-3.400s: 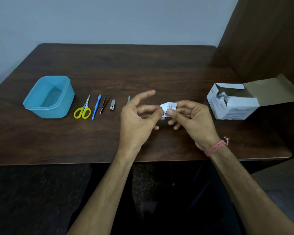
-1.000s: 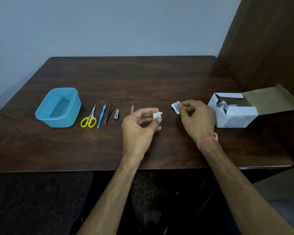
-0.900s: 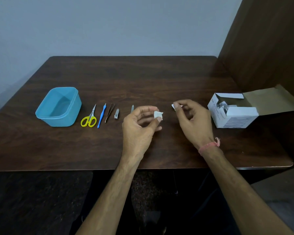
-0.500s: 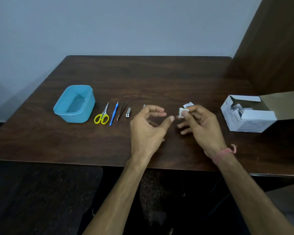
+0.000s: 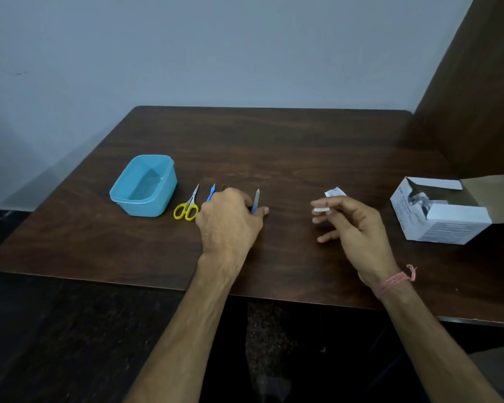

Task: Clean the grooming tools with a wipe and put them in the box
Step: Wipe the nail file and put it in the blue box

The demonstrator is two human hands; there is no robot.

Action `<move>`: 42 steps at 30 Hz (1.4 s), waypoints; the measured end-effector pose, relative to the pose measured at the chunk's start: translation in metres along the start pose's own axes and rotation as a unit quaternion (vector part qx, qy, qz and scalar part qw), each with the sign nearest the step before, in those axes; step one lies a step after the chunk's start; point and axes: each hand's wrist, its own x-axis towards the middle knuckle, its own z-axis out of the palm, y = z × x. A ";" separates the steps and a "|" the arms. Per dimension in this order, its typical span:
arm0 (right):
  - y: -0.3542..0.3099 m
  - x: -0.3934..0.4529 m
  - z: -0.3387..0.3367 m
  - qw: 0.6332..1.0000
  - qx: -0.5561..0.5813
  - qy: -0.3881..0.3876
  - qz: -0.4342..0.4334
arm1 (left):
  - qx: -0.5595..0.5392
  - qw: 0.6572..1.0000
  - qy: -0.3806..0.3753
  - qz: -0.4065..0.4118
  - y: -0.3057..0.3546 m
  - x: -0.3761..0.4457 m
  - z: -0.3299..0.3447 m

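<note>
Wipe (image 5: 321, 210) is now a small white folded pad pinched in the right hand (image 5: 354, 228), held up over the dark wooden table (image 5: 303, 146). Half a second ago the left hand (image 5: 230, 225) was right next to it, fingers spread; now that one's gone over to the row of tools and sits on top of them, thumb tip touching the small metal nail file with the blue handle (image 5: 256, 200). Its fingers curl down over the tools, but I can't tell if its grip has anything.

Torn white sachet wrapper (image 5: 335, 192) lies on the table just behind the right hand. Yellow-handled scissors (image 5: 187, 207) are fully visible, the blue-handled cuticle tool (image 5: 211, 194) and dark tweezers (image 5: 224, 187) only poke out from behind the left hand.

Light blue plastic box (image 5: 146, 186) sits at the left end of the row, just beside the scissors, nothing in it. White cardboard carton (image 5: 437, 216) over on the right has its flap open with silvery sachets inside.
</note>
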 end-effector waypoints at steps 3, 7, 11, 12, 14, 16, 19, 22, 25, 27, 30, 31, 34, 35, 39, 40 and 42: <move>-0.003 0.001 0.001 1.000 0.019 0.018 0.009 | -0.001 1.000 -0.002 0.002 0.008 0.001 -0.002; -0.002 -0.001 0.003 1.000 -0.002 0.017 0.001 | -0.041 0.999 0.001 0.001 0.008 0.001 -0.002; -0.002 -0.002 0.004 1.000 0.002 0.010 -0.007 | -0.092 0.994 0.015 0.053 0.007 -0.014 0.004; -0.003 -0.002 0.003 1.000 0.004 0.012 -0.006 | -0.138 0.988 0.025 0.066 0.010 -0.019 0.006; -0.003 -0.002 0.003 1.000 0.009 0.027 -0.009 | -0.329 0.943 0.005 0.059 0.020 -0.028 0.009; -0.004 -0.002 0.002 0.999 0.024 0.048 -0.009 | -0.506 0.857 -0.093 0.015 0.031 -0.037 0.010; -0.004 -0.004 0.001 0.996 0.042 0.074 -0.009 | -0.547 0.822 -0.158 0.016 0.030 -0.048 0.018; -0.005 -0.006 0.000 0.995 0.033 0.092 -0.034 | -0.469 0.867 -0.155 0.069 0.021 -0.055 0.030; -0.010 -0.006 -0.005 0.990 -0.017 0.119 -0.074 | -0.464 0.869 -0.152 0.076 0.021 -0.057 0.030; -0.010 -0.003 -0.008 0.978 -0.095 0.145 -0.115 | -0.463 0.870 -0.153 0.071 0.021 -0.055 0.031; -0.003 -0.001 -0.007 0.929 -0.259 0.145 -0.221 | -0.442 0.875 -0.179 0.087 0.020 -0.055 0.032; 0.000 -0.002 -0.006 0.909 -0.298 0.137 -0.255 | -0.441 0.874 -0.182 0.090 0.020 -0.056 0.031; 0.004 -0.003 -0.003 0.881 -0.353 0.112 -0.294 | -0.440 0.876 -0.174 0.090 0.021 -0.056 0.030; 0.004 -0.004 -0.002 0.877 -0.366 0.098 -0.295 | -0.438 0.877 -0.173 0.092 0.020 -0.056 0.031; 0.005 -0.005 -0.003 0.876 -0.374 0.066 -0.299 | -0.447 0.872 -0.179 0.092 0.017 -0.054 0.033; 0.005 -0.005 -0.003 0.877 -0.372 0.069 -0.295 | -0.448 0.871 -0.181 0.093 0.017 -0.054 0.033; 0.005 -0.003 -0.003 0.882 -0.370 0.087 -0.280 | -0.448 0.870 -0.184 0.095 0.016 -0.054 0.034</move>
